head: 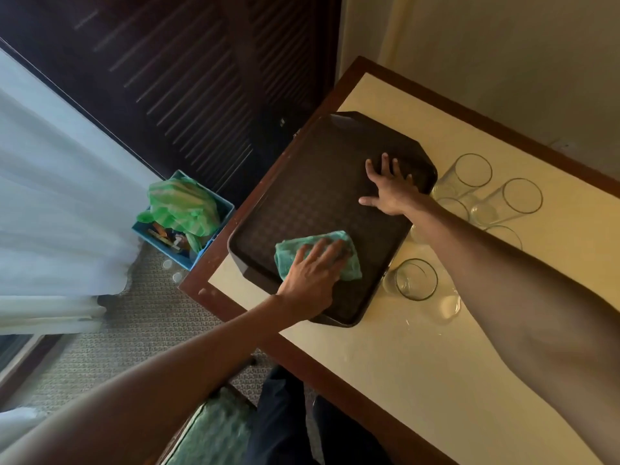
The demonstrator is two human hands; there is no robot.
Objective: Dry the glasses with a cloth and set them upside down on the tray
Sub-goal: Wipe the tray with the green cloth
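**Both hands flat on tray, glasses beside it**

Your left hand lies on the green cloth. Its fingers are spread and nearly straight, pressing the cloth onto the near part of the dark tray. Grip wide, nothing pinched. Your right hand is flat on the far right part of the tray, fingers splayed, grip wide, holding nothing. The tray sits at the left edge of the surface. Glasses stand mouth up on the surface just right of the tray. One is by your right forearm, the rest clustered further back. Count unclear, the forearm hides some. A blue bin with a green bag stands on the floor left of the surface.
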